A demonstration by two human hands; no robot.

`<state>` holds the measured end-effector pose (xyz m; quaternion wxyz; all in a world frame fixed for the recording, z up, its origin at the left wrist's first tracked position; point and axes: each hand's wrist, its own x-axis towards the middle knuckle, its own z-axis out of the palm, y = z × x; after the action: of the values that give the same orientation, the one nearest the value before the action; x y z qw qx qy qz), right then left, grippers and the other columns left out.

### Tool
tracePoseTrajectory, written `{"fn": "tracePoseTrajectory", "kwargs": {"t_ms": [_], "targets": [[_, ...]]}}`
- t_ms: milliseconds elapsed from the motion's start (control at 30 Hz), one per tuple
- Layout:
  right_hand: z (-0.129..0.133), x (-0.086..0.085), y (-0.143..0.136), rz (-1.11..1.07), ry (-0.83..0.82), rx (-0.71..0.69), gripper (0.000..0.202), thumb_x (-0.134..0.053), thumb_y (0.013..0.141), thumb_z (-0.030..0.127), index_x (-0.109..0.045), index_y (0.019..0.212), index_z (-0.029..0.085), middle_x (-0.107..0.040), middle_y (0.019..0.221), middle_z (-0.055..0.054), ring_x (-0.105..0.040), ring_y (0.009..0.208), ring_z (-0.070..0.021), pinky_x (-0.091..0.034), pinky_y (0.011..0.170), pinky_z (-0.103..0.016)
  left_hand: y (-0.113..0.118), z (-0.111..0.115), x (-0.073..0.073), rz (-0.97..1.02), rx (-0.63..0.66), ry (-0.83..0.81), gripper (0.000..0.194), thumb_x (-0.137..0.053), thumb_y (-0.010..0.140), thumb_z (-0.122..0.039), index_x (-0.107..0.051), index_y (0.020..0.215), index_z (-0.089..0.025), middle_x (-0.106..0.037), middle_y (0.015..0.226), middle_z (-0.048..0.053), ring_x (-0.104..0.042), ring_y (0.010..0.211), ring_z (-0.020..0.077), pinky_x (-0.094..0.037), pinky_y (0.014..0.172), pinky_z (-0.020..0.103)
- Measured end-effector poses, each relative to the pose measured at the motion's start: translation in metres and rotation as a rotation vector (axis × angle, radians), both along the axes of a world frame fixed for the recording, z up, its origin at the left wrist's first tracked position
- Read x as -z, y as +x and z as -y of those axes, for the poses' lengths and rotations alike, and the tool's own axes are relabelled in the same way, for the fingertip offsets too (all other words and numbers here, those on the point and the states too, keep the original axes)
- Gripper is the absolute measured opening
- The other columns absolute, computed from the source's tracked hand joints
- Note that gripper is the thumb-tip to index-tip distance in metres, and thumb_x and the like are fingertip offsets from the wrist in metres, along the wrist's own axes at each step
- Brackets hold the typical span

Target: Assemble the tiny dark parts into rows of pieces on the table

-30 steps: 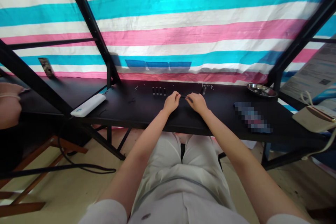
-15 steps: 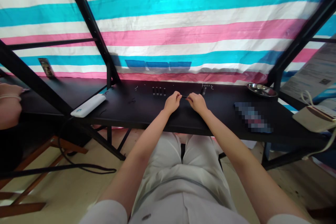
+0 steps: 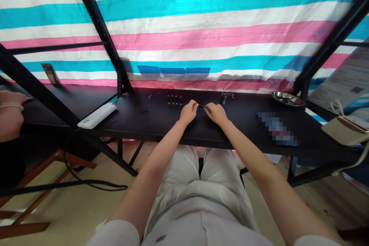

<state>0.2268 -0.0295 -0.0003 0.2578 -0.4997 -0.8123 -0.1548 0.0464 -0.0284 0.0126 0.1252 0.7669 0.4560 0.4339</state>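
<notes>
Between my two hands a small, thin dark rod (image 3: 201, 106) lies crosswise just above the table. The fingers of my left hand (image 3: 189, 111) pinch its left end. My right hand (image 3: 216, 113) is closed around the other end, so much of the rod is hidden. Behind my left hand, several short dark cylinders with pale ends (image 3: 177, 100) stand or lie in a row; I cannot tell which. Just past my right hand sit more dark cylinders (image 3: 224, 99), with small white bits (image 3: 227, 94) behind them.
The black table (image 3: 150, 127) holds a white oblong device (image 3: 97, 116) at left. A metal dish (image 3: 288, 99), a blurred flat item (image 3: 278, 128) and a beige bag (image 3: 346, 128) are at right. Another person's arm (image 3: 11, 117) shows at far left. Dark scraps (image 3: 144, 110) lie on the table.
My left hand has shifted very slightly left, and a little more of the dark rod shows between my hands. Nothing else on the table has visibly moved.
</notes>
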Motion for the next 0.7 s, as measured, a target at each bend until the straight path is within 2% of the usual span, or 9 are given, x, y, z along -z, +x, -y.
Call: {"fn": "tracePoseTrajectory", "kwargs": {"t_ms": [100, 167, 400, 567, 700], "targets": [[-0.0012, 0.0005, 0.0033, -0.015, -0.027, 0.120, 0.022, -0.040, 0.092, 0.028, -0.059, 0.090, 0.017, -0.063, 0.090, -0.010, -0.055, 0.075, -0.0193, -0.028, 0.066, -0.030, -0.0003, -0.0008, 0.0005, 0.003, -0.055, -0.004, 0.013, -0.043, 0.090, -0.030, -0.052, 0.092, -0.020, -0.063, 0.075, 0.001, -0.057, 0.063, 0.0133, -0.041, 0.065, 0.024], [-0.0013, -0.0002, 0.0051, -0.048, -0.034, 0.139, 0.023, -0.039, 0.093, 0.027, -0.059, 0.091, 0.016, -0.063, 0.090, -0.010, -0.055, 0.078, -0.0197, -0.029, 0.066, -0.030, -0.0003, -0.0017, 0.0013, -0.007, -0.074, -0.021, 0.011, -0.046, 0.088, -0.027, -0.052, 0.094, -0.021, -0.064, 0.079, 0.002, -0.059, 0.068, 0.0144, -0.042, 0.067, 0.025], [-0.0011, -0.0014, -0.0013, -0.024, -0.044, -0.153, 0.024, -0.039, 0.094, 0.027, -0.060, 0.098, 0.016, -0.061, 0.088, -0.008, -0.055, 0.079, -0.0170, -0.036, 0.069, -0.026, 0.0020, -0.0027, 0.0040, -0.100, 0.066, -0.050, 0.013, -0.049, 0.085, -0.021, -0.056, 0.097, -0.022, -0.066, 0.088, 0.002, -0.061, 0.081, 0.0169, -0.044, 0.073, 0.027], [-0.0023, 0.0017, -0.0019, -0.016, -0.056, -0.156, 0.021, -0.043, 0.092, 0.025, -0.062, 0.094, 0.016, -0.061, 0.084, -0.006, -0.055, 0.077, -0.0161, -0.036, 0.067, -0.025, 0.0039, -0.0011, 0.0046, -0.135, 0.142, -0.045, 0.015, -0.047, 0.087, -0.022, -0.056, 0.098, -0.022, -0.066, 0.092, 0.002, -0.061, 0.084, 0.0156, -0.045, 0.077, 0.027], [-0.0010, 0.0001, -0.0010, -0.054, -0.068, -0.102, 0.018, -0.046, 0.088, 0.025, -0.062, 0.089, 0.017, -0.062, 0.083, -0.006, -0.056, 0.073, -0.0160, -0.036, 0.064, -0.025, 0.0056, 0.0014, 0.0035, -0.094, 0.158, -0.048, 0.019, -0.051, 0.086, -0.027, -0.053, 0.104, -0.022, -0.066, 0.096, 0.002, -0.060, 0.078, 0.0131, -0.046, 0.076, 0.026]]}}
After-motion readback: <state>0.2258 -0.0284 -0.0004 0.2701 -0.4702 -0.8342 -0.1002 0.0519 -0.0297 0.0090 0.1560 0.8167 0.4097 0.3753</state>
